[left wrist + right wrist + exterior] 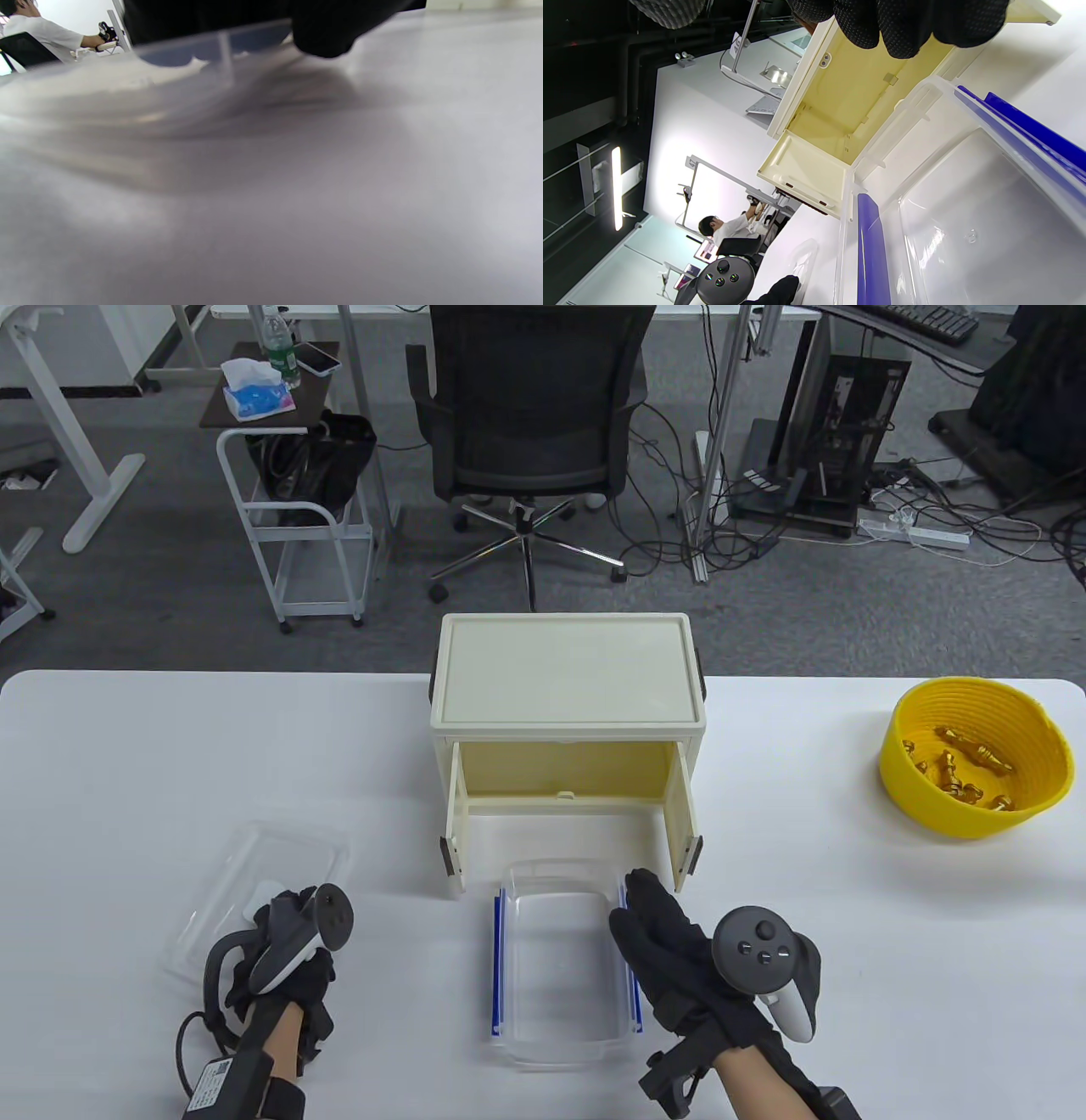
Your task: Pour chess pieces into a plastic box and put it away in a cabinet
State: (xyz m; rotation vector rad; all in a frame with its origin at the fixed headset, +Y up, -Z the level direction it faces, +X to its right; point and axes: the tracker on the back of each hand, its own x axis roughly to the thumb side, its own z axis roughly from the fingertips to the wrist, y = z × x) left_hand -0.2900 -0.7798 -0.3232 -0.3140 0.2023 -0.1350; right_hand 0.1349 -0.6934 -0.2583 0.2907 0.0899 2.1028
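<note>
The plastic box (556, 963) was seen lidless and empty at the middle of the desk's (127, 780) near edge, with blue latch strips (495, 967) along both long sides. It was placed directly in front of the cream cabinet (567, 678), whose two doors (685, 823) were swung open toward the box; the cabinet itself was set at the middle of the far edge.

The right hand (679, 959) was laid against the box's right rim, fingers (649, 899) stretched flat and together toward the cabinet, nothing gripped. In the right wrist view the gloved fingertips (903, 25) were recorded above the box's (967, 220) far end and the cabinet's (840, 110) open interior.

The left hand (284, 959) was rested on the clear lid (271, 874), which was lying near the desk's near-left part, well apart from the box. Whether the lid was pinched or only touched could not be told; the left wrist view was blurred, showing only the lid's (178, 84) edge under a dark fingertip (322, 38).

The chess pieces (967, 772), gold-coloured, were noted in the yellow bowl (976, 823) toward the desk's far-right corner
</note>
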